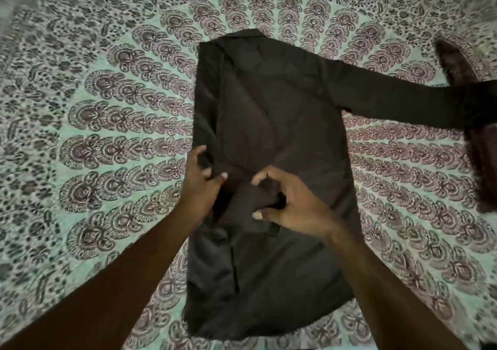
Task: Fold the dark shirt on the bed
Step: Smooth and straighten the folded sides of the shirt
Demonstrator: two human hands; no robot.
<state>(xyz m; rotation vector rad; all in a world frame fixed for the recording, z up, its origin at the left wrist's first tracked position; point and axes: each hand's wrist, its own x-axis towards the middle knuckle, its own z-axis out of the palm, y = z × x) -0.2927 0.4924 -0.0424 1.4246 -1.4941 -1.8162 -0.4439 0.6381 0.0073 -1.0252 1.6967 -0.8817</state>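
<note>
**Dark shirt mid-bed, one side folded in, both hands at the sleeve**

Dark shirt (282,107) lies flat at the middle of the bed, collar (247,33) toward the far edge, hem toward the near edge. Its left side is turned in over the body. The folded sleeve (242,215) runs down over the front, cuff end at mid-body. The other sleeve (403,102) lies stretched out flat toward the bed's right edge.

Left hand (200,180) is at the shirt's folded left edge, fingers curled, with a tuck of cloth pinched between thumb and fingers. Right hand (293,201) is just beside it, over the cuff end of the folded sleeve. It is arched like a claw, with the thumb and forefinger tips on the cloth either side of the cuff. Both forearms reach in from the near edge.

Underneath is a printed bedsheet (107,107), pale green with dark fan-shaped motifs. At the right edge, touching the stretched sleeve's end, is a dark brownish shape (481,166), too blurred to identify.
</note>
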